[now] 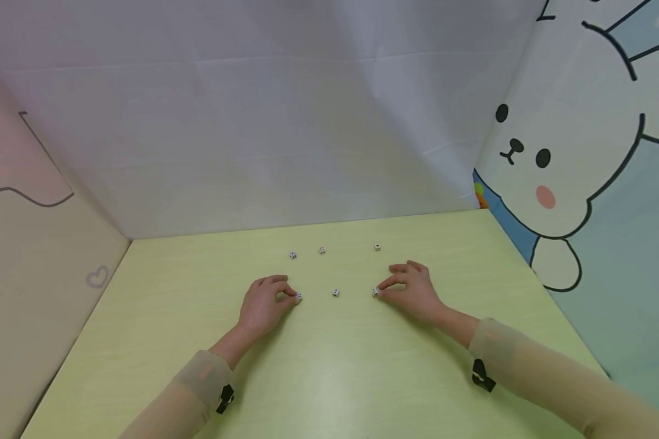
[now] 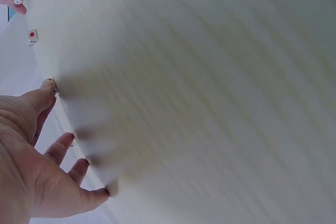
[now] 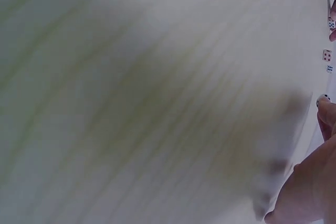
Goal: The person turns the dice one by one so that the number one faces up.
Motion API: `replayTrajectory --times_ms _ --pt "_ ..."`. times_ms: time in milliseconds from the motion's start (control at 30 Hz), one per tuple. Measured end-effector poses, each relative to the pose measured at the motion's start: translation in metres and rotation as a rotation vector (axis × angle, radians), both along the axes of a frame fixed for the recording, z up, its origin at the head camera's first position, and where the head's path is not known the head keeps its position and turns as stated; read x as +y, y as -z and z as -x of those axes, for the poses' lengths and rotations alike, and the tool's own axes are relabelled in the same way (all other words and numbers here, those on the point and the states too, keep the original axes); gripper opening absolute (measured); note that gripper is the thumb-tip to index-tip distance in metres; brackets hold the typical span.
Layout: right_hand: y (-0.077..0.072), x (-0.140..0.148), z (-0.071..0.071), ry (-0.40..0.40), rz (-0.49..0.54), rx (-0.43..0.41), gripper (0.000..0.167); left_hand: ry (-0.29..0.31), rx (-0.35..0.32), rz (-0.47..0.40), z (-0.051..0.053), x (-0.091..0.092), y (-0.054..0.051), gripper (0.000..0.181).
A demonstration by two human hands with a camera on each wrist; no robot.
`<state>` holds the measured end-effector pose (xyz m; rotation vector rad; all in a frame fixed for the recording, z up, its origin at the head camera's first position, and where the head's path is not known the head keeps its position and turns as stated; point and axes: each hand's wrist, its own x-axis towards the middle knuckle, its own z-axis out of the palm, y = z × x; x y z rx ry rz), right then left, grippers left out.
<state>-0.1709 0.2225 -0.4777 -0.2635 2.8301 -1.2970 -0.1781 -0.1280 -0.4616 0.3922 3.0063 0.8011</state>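
Note:
My left hand [image 1: 265, 305] pinches a small white die [image 1: 299, 296] between thumb and index finger, low over the pale yellow table [image 1: 329, 372]. Its other fingertips touch the tabletop in the left wrist view. Opposite it, my right hand [image 1: 412, 291] pinches another white die [image 1: 376, 292] with thumb and index finger. Between the two hands a single die [image 1: 336, 292] sits on the table, roughly in line with the pinched ones. In the left wrist view that middle die [image 2: 32, 36] shows a red pip.
Farther back lies a loose row of dice: one at the left [image 1: 293, 255], a die [image 1: 322, 250] beside it, and a die [image 1: 377, 247] with a red pip at the right. A white sheet [image 1: 307, 140] hangs behind the table; a cartoon-printed panel [image 1: 609, 201] borders the right.

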Motion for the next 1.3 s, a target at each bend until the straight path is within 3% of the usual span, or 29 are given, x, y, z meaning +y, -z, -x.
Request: replayTrajectory --times_ms 600,1300 --pt "0.0073 -0.0039 0.0001 -0.017 -0.017 0.062 0.010 -0.003 -0.002 0.006 -0.0013 0.0008 -0.0023 0.009" --pt "0.0067 0.0021 -0.0013 -0.007 -0.063 0.061 0.006 0.002 0.016 0.020 0.0002 -0.0003 -0.0006 0.008"
